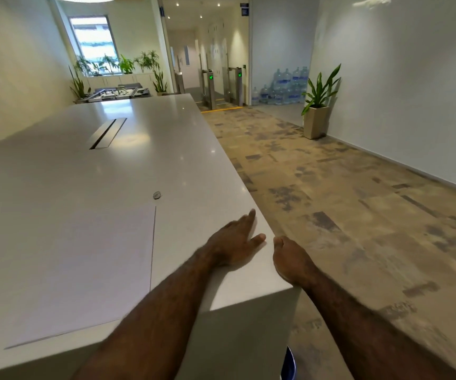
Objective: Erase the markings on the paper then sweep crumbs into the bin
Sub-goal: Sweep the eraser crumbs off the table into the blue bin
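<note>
A large white sheet of paper (84, 264) lies flat on the white table (89, 165), near its front corner; I see no markings on it. A small grey round object (156, 195), maybe an eraser, sits just beyond the paper's far right corner. My left hand (235, 242) lies flat on the tabletop right of the paper, fingers straight and reaching the table's right edge. My right hand (290, 259) is cupped against that edge just off the table, thumb up, fingers mostly hidden. Crumbs are too small to make out.
A blue rim (290, 363), possibly the bin, shows on the floor below the table corner. A cable slot (108, 133) runs down the table's middle. Patterned carpet (344, 201) lies on the right, with a potted plant (317, 105) by the wall.
</note>
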Demonstrator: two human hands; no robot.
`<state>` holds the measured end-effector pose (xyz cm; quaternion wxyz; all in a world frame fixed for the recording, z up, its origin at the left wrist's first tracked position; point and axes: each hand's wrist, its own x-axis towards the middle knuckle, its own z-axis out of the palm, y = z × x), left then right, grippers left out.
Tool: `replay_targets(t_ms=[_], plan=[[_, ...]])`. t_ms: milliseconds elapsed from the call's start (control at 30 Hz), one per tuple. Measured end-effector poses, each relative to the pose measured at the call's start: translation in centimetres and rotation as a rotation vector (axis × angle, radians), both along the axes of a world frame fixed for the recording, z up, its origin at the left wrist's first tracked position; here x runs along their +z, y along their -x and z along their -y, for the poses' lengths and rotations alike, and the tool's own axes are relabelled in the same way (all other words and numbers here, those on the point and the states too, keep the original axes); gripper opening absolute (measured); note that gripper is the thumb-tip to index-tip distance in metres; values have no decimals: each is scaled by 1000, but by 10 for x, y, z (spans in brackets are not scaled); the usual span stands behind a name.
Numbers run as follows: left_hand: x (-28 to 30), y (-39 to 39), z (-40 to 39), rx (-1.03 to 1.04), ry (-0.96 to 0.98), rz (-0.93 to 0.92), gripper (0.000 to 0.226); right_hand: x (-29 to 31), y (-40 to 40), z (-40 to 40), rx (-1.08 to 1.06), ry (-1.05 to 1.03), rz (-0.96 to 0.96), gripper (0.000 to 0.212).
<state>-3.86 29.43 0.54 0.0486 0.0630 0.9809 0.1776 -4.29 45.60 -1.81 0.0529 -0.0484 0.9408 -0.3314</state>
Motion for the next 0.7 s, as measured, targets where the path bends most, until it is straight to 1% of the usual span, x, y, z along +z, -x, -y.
replay_targets(t_ms=[33, 67, 100, 133, 167, 233, 300, 400, 500, 567, 600, 633, 700], plan=[[4, 3, 3, 35, -65, -36, 84, 1, 0, -1, 0, 13, 0, 47], [6, 4, 10, 103, -77, -91, 86, 1, 0, -2, -3, 20, -5, 47], [5, 4, 21, 185, -18, -128, 89, 1, 0, -2, -7, 25, -10, 47], [3, 1, 33, 244, 77, -119, 92, 1, 0, -2, -10, 30, -18, 47], [1, -1, 43, 261, 159, -70, 96, 0, 0, -2, -16, 31, -24, 47], [-2, -3, 51, 199, 229, 0, 101, -1, -1, -1, -35, 22, -35, 47], [-2, 5, 41, 109, 232, -16, 99, -2, 0, -1, -60, 18, -51, 47], [3, 16, 24, -22, 265, -22, 91, -2, -1, 0, -77, 6, -66, 48], [2, 4, 13, -159, 326, -22, 78, -2, -1, -1, -84, 15, -79, 48], [2, -17, 8, -231, 300, -29, 75, -2, -1, -2, -86, 21, -78, 48], [2, -30, 8, -229, 260, -36, 77, -3, 0, -2, -86, 23, -75, 48], [1, -45, 9, -165, 208, -45, 82, -4, 0, -2, -80, 20, -69, 48], [-5, -75, 16, 94, 148, -54, 94, -5, 0, -2, -65, 28, -58, 48]])
